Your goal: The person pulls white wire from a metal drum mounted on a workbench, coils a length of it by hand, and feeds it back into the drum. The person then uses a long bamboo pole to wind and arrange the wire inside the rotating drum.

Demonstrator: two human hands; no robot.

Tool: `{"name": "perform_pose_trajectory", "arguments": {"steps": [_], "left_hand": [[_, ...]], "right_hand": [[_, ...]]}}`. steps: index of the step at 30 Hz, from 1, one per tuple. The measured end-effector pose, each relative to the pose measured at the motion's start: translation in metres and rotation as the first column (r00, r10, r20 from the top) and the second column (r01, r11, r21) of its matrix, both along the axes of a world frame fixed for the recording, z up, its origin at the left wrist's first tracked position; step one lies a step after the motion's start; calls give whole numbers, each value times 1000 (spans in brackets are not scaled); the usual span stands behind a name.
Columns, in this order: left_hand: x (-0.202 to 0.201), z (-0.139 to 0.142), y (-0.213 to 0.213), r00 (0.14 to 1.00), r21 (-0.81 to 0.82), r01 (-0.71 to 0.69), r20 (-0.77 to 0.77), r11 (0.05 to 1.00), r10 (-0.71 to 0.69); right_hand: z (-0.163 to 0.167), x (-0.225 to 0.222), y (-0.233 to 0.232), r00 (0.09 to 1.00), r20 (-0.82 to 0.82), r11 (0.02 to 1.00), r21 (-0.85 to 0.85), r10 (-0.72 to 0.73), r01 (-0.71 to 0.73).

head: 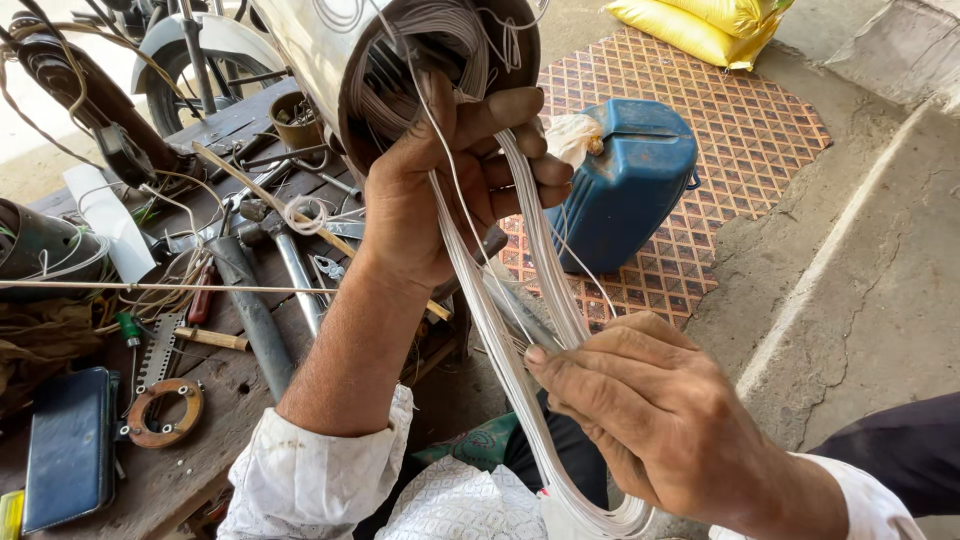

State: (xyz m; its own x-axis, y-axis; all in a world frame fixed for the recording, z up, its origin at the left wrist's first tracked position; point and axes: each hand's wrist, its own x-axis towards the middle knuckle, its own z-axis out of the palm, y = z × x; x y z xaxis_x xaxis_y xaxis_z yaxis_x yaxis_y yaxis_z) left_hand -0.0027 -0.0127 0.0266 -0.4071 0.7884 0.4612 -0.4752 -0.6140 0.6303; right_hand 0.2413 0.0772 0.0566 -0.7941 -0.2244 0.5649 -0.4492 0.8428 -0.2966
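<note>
The left hand (440, 190) is up at the mouth of a round metal motor shell (340, 50). Its fingers (520, 170) are curled shut around a thick bunch of thin pale wire (500, 340), and its thumb (490, 108) presses on top of the bunch. More wire is coiled inside the shell.

The wire bunch runs from the shell, down through the middle of the scene, and bends in a loop near the bottom edge. The right hand (650, 410) is near and to the right. Its fingers are closed on the lower part of the same bunch, with the thumb tip (540, 355) touching the strands.

On the left is a dark wooden worktop (190, 470). On it lie a hammer (290, 265), a grey pipe (255, 315), a brown ring (165, 412), a dark blue case (68, 448), a small loop of wire (305, 213) and a brown cup (298, 120) at the far end.

On the ground to the right of the left hand stands a blue can (630, 180) with a cloth plug (575, 135). It sits on a patterned mat (720, 130). A yellow sack (700, 25) lies far off at the top.
</note>
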Motion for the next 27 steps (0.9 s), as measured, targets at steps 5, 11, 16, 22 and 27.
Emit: {"name": "perform_pose_trajectory", "arguments": {"steps": [5, 11, 16, 22, 27], "left_hand": [[-1, 0, 0, 999, 34, -14, -44, 999, 16], [4, 4, -5, 999, 91, 48, -2, 995, -48], [11, 5, -17, 999, 55, 17, 38, 998, -19], [13, 8, -29, 999, 13, 13, 45, 1000, -13], [15, 11, -31, 999, -5, 1, 35, 1000, -1]], "right_hand": [[1, -12, 29, 926, -356, 826, -480, 123, -294], [-17, -63, 69, 792, -561, 936, 82, -240, 342], [-43, -68, 48, 855, -501, 938, 216, -130, 270], [-13, -60, 49, 923, -377, 877, 415, -76, 241], [-15, -60, 48, 933, -361, 930, 339, -10, 141]]}}
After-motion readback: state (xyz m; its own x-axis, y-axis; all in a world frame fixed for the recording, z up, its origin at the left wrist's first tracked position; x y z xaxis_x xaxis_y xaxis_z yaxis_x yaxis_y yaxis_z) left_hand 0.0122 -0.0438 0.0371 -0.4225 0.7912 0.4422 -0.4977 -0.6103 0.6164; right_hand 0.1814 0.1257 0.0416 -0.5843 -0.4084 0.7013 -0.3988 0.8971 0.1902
